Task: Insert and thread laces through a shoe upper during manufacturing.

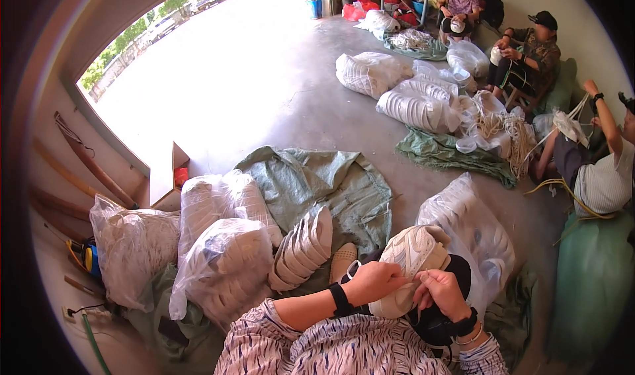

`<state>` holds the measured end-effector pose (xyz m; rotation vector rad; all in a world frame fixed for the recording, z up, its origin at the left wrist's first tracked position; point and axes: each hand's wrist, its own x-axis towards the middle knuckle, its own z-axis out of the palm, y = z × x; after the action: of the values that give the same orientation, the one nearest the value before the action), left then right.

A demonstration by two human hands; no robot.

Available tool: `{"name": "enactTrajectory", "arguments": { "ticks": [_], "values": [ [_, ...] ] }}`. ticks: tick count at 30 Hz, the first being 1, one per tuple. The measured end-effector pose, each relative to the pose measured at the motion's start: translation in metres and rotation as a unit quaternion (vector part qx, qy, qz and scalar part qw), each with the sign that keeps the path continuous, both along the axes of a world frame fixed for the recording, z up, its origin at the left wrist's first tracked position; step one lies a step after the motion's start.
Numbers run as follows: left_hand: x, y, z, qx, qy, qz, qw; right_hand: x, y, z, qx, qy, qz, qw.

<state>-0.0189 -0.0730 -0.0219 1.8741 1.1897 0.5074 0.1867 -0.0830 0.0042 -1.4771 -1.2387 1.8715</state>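
My left hand [375, 280] and my right hand [442, 291] both grip a cream-white sneaker [411, 254] held over my lap, toe pointing up and away. The fingers of the two hands meet near the shoe's opening. Under the shoe lies a black rounded object [436, 319], partly hidden by my right hand. A black band wraps each wrist. Just left of my left hand is a row of stacked white shoe soles [303, 248] and one beige insole [342, 261].
Clear plastic bags of white shoe parts [225, 269] stand at left and right [476, 233] on a green tarp [317, 183]. An open cardboard box [165, 176] sits by the wall. Three other people [529, 51] sit at the far right among more bags and cords.
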Motion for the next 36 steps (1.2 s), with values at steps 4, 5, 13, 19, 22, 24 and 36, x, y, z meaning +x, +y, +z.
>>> {"name": "enactTrajectory", "arguments": {
  "ticks": [4,5,13,19,22,24,36],
  "values": [
    [0.009,0.003,-0.006,0.076,0.058,-0.052,0.994,-0.013,-0.012,0.001,0.092,-0.003,0.000,0.996],
    [0.011,0.008,-0.003,0.068,0.095,-0.089,0.989,-0.012,-0.011,0.005,0.120,-0.037,0.024,0.992],
    [0.002,0.025,0.008,0.381,0.109,-0.147,0.906,-0.014,-0.018,-0.004,0.350,-0.245,0.098,0.899],
    [0.021,0.047,0.030,0.261,0.204,-0.299,0.895,-0.017,-0.017,-0.004,0.410,-0.317,0.147,0.843],
    [0.029,0.058,0.025,0.249,0.252,-0.350,0.867,-0.019,-0.016,0.000,0.403,-0.308,0.140,0.850],
    [0.033,0.059,0.025,0.227,0.264,-0.371,0.861,-0.014,-0.016,-0.002,0.397,-0.305,0.116,0.858],
    [0.008,0.042,0.025,0.194,0.165,-0.283,0.925,0.003,0.005,-0.010,0.275,-0.143,0.053,0.949]
  ]
}}
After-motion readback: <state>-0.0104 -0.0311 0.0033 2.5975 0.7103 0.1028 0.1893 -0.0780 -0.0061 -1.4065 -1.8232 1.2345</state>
